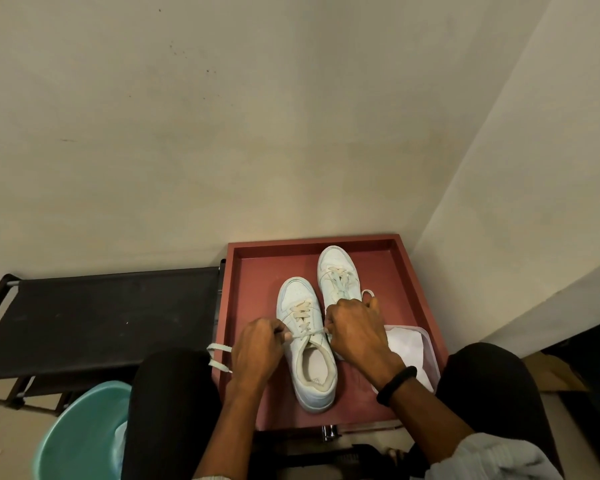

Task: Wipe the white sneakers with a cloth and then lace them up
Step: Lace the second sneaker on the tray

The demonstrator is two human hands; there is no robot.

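Note:
Two white sneakers stand toes-away in a red tray [416, 292]. The near left sneaker [309, 362] has cream laces crossed up its front. My left hand [257, 348] pinches one lace end at the sneaker's left side, and the loose tail [219, 355] loops out over the tray's left rim. My right hand [357, 330] grips the other end on the right, the lace taut between both hands. The far right sneaker [338, 271] is laced, its heel hidden behind my right hand. A white cloth [409, 351] lies in a clear container at the tray's right.
A black fabric shoe rack [94, 313] stands left of the tray against the wall. A teal plastic basin [80, 434] sits on the floor at lower left. My knees in black trousers flank the tray. Walls close in behind and to the right.

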